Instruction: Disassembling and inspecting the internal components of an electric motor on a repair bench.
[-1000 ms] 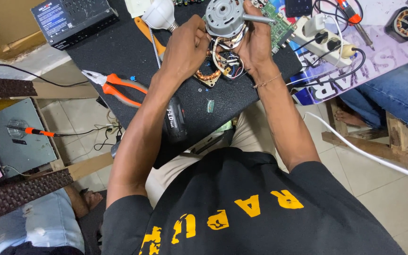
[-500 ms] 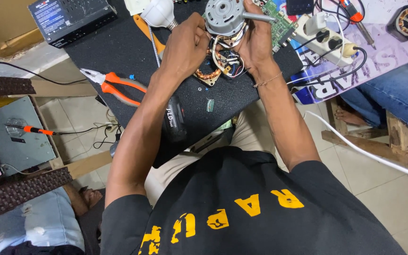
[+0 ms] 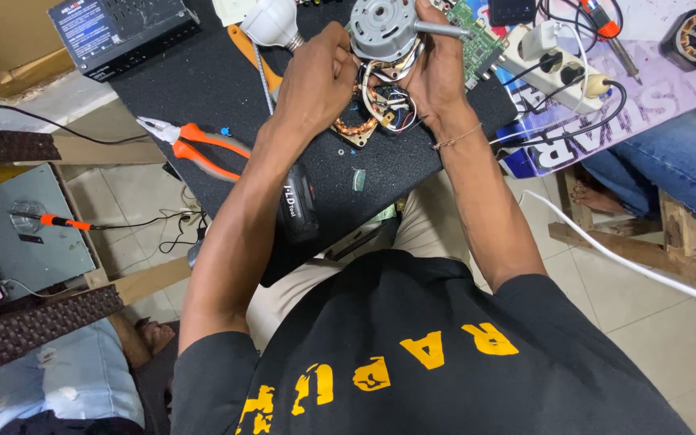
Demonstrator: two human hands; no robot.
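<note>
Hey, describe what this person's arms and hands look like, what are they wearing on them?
Both arms are bare below short black sleeves of a T-shirt with yellow lettering. The left hand is ungloved with no jewellery visible. The right hand is also ungloved, with a thin bracelet round the wrist.

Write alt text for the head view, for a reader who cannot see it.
Both hands, left and right, grip a grey motor with copper windings over a black mat. Orange pliers, a white bulb, a circuit board and a power strip lie around it.
</note>
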